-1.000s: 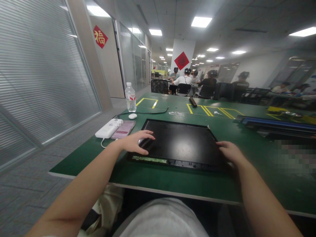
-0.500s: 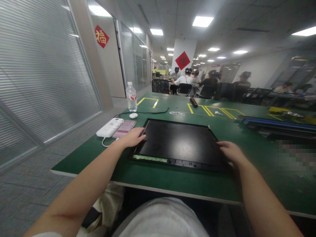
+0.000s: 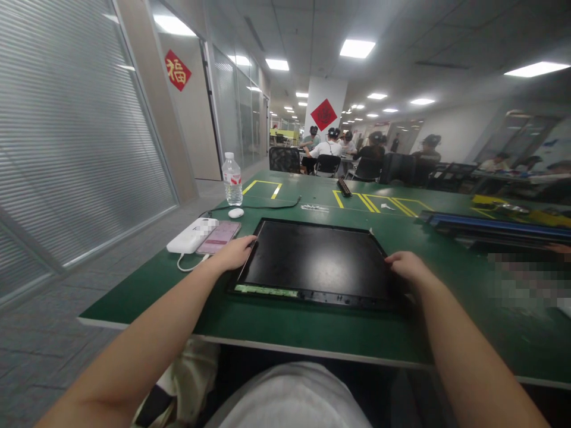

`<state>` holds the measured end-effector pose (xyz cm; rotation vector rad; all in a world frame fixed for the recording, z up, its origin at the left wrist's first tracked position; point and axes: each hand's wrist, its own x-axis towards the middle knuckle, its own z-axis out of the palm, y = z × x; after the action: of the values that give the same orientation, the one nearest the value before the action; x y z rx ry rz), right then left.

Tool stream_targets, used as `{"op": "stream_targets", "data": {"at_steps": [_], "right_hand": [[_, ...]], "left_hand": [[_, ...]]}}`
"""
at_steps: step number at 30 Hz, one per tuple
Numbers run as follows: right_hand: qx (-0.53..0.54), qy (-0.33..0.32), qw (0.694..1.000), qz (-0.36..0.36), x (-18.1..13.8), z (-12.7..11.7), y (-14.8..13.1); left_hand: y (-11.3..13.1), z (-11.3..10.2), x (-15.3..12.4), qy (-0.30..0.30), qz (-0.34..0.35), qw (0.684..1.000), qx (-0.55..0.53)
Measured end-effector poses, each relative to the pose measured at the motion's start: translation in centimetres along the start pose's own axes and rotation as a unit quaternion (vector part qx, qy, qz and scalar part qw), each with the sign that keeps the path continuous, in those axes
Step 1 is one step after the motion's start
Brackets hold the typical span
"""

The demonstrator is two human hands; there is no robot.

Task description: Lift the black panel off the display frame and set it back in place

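Note:
A black flat display panel (image 3: 316,258) lies in front of me, with a thin dark frame and a green strip (image 3: 266,290) along the left part of its near edge. My left hand (image 3: 235,253) holds the panel's left edge, its fingers closed at the frame. At the opposite side, my right hand (image 3: 408,268) grips the right edge between thumb and fingers; the fingers underneath are mostly hidden.
Left of the panel are a phone (image 3: 219,236), a white power bank (image 3: 191,235), a white earphone case (image 3: 236,213) and a water bottle (image 3: 232,180). Long dark and blue parts (image 3: 486,226) lie to the right on the green table (image 3: 312,327). People sit farther back.
My view has shifted slightly, so the scene sits a little left and lower. My left thumb has drawn back from the panel's face to its edge. The right hand keeps its hold.

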<state>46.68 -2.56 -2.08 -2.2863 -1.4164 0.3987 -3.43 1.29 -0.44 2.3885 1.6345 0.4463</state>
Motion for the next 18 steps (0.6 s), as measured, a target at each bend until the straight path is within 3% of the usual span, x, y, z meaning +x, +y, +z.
{"op": "stream_targets", "data": {"at_steps": [6, 11, 18], "right_hand": [[-0.017, 0.028, 0.999, 0.004, -0.5, 0.4, -0.4], [0.048, 0.042, 0.998, -0.02, -0.9, 1.2, 0.8], [0.106, 0.045, 0.993, -0.006, 0.1, 2.0, 1.7]], "left_hand": [[-0.4, 0.3, 0.5, 0.015, -0.033, 0.997, -0.061], [0.1, 0.1, 0.5, 0.045, -0.047, 0.978, -0.199], [2.4, -1.1, -0.1, 0.047, -0.136, 0.858, -0.493]]}}
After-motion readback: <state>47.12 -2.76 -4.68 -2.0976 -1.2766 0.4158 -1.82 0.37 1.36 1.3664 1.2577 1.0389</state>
